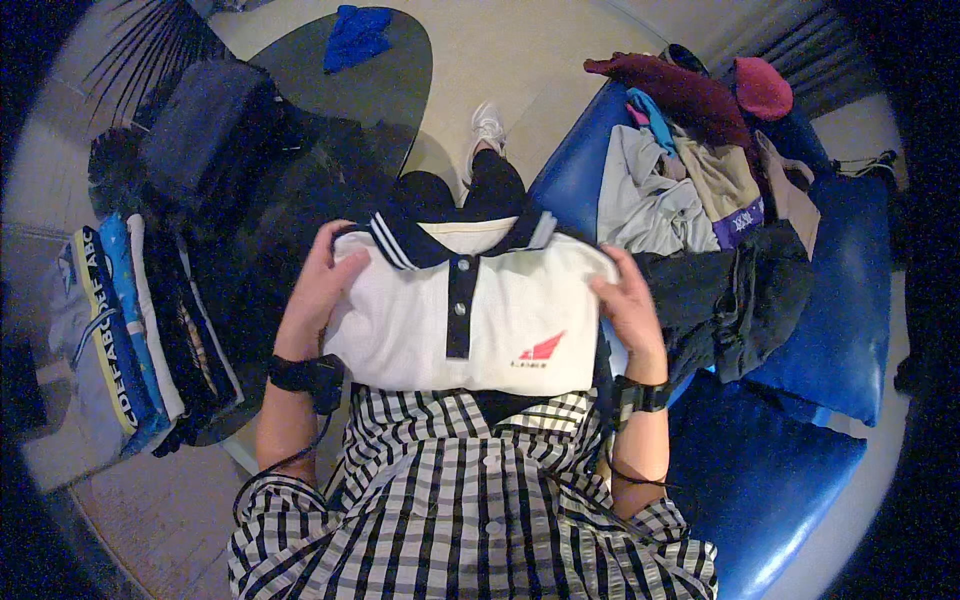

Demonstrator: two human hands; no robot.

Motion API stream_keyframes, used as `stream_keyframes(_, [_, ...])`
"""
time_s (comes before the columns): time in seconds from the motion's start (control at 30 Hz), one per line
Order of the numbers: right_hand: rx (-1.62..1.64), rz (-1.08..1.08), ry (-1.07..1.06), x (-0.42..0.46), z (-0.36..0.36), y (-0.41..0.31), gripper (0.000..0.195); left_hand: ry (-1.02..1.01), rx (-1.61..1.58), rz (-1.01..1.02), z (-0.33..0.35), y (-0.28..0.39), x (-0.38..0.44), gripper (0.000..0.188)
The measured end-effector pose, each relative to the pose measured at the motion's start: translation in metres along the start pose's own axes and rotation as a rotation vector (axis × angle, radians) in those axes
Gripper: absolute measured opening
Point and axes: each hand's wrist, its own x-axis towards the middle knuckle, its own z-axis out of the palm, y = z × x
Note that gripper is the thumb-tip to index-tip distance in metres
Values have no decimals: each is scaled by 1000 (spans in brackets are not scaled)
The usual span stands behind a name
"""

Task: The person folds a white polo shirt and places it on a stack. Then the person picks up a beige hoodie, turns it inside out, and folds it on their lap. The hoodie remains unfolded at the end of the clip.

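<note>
A white polo shirt [397,322] with a dark, white-striped collar lies folded into a compact rectangle across my lap, front side up. Its dark button placket runs down the middle, and a red emblem with small writing sits on the chest. My left hand [319,289] grips the shirt's left shoulder edge, thumb on top and fingers curled behind. On the opposite shoulder edge, my right hand [628,300] holds the fabric the same way. The fingers beneath the cloth are partly hidden. Straps with black devices circle both wrists.
To the left, a row of folded garments [142,322] stands beside dark clothing or fabric [202,142]. A blue cloth [356,37] rests on a dark rounded table [382,97]. Loose clothes [660,187], including grey, maroon and black pieces, cover part of a blue padded seat [847,300] at right.
</note>
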Motion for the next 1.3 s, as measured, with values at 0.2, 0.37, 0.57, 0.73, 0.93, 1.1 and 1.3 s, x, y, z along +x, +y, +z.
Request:
stream_keyframes(0.2, [84, -16, 34, -21, 15, 6, 79, -50, -125, -92, -3, 3, -29, 75])
stream_keyframes(0.37, [-92, -195, -87, -20, 21, 6, 68, -173, -76, 51, -7, -10, -30, 77])
stream_keyframes(0.57, [-44, -174, 4, -19, 22, 16, 70, -129, -51, 133, -13, -32, -22, 75])
stream_keyframes(0.73, [-139, -105, 257, -30, 14, 39, 71, -15, -57, -42, -26, -32, -34, 69])
stream_keyframes(0.93, [-25, 83, 72, -1, 16, 41, 64, -15, 40, -165, -16, -32, -33, 60])
stream_keyframes(1.1, [64, -187, 76, 3, 35, 15, 70, -51, -57, -110, -1, -29, -30, 50])
stream_keyframes(1.3, [111, -453, 128, -9, 32, -19, 76, -89, 36, -31, -18, -5, -55, 45])
